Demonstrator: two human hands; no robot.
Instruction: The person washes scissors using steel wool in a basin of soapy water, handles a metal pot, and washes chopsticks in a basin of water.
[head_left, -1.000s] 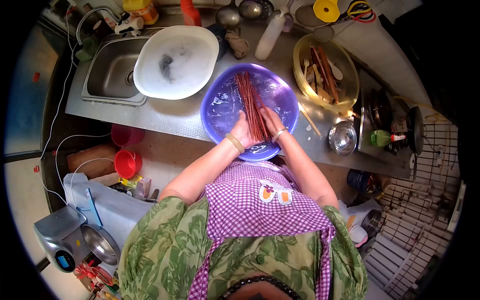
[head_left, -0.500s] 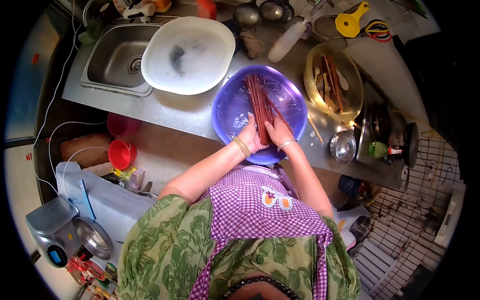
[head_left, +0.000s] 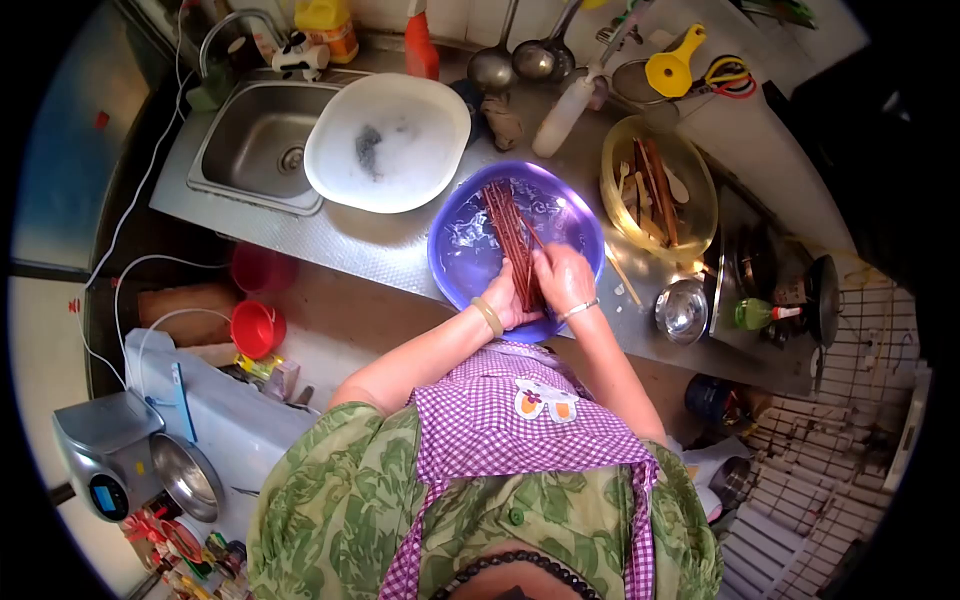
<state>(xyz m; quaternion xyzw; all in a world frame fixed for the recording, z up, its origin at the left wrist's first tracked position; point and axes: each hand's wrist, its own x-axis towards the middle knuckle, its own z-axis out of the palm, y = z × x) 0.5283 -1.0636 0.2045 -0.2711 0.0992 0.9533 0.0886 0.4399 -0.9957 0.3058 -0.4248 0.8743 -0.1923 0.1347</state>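
A purple basin [head_left: 440, 262] of water stands at the counter's front edge. Over the water slants a bundle of reddish-brown chopsticks [head_left: 508, 222], its far ends fanned slightly apart. My left hand [head_left: 512, 298], with a bangle at the wrist, is wrapped round the near end of the bundle. My right hand [head_left: 567, 278] is closed against the right side of the bundle, fingers curled round chopsticks there. At least one chopstick sticks out from it at a different angle. The fingertips of the right hand are partly hidden.
Left of the basin, a white tub [head_left: 400, 190] of sudsy water stands beside the sink [head_left: 265, 135]. A yellow bowl [head_left: 700, 235] holding wooden utensils and a small metal bowl [head_left: 683, 310] are on the right. A spray bottle [head_left: 420, 50] and ladles [head_left: 490, 70] line the back.
My right hand has lifted slightly and curled its fingers, where before it lay along the bundle. My left hand keeps its hold. The whole view has shifted, showing more of the counter's back.
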